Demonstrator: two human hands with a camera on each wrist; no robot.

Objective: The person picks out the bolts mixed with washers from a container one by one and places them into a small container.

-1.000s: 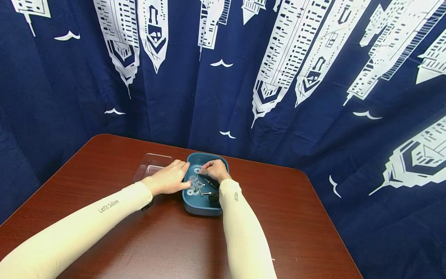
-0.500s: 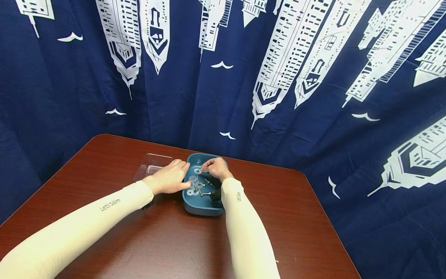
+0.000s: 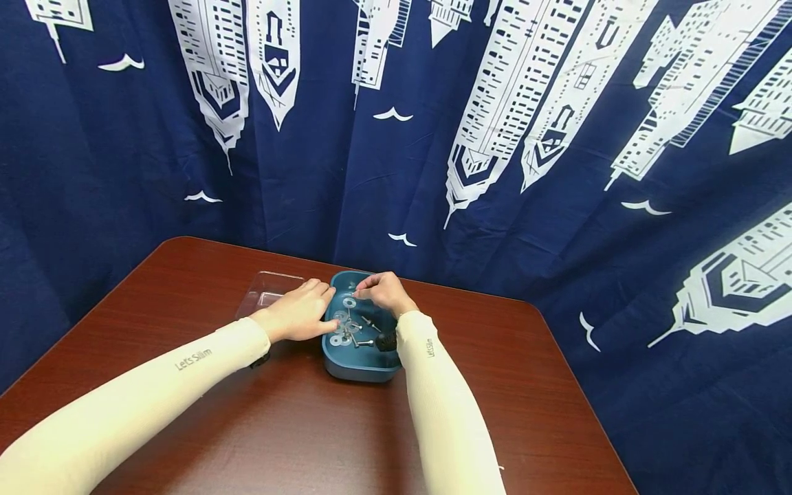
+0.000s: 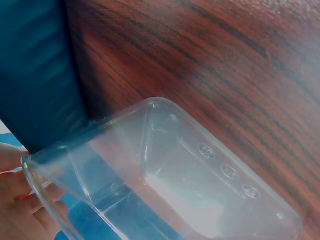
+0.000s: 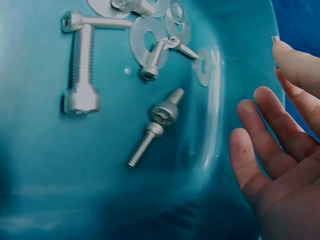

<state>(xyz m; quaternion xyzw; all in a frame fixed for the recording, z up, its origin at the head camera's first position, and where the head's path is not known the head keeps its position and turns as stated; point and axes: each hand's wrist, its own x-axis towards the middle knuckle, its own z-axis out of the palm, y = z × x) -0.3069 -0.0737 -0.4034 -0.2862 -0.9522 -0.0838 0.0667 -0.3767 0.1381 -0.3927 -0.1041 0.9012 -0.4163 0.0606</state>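
My right hand (image 3: 388,291) is over the far end of a blue bin (image 3: 355,374). In the right wrist view its thumb and forefinger pinch a small screw (image 5: 275,39); only the threaded tip shows, and the other fingers are spread. Below lie several metal socket-head screws (image 5: 82,75) and flat washers (image 5: 141,41) on the bin floor. My left hand (image 3: 302,313) rests on the bin's left rim, fingers extended and thumb reaching over the edge. In the left wrist view its fingers (image 4: 20,205) are partly seen past a clear plastic container.
The clear plastic container (image 4: 200,135) stands left of the bin, partly behind my left hand. Both sit on a brown wooden table (image 3: 297,426). A dark blue curtain with white building prints (image 3: 396,172) hangs behind the table's far edge.
My right hand has risen slightly away from the washers toward the bin's far end, with the screw between its fingertips. The left hand stays on the rim.
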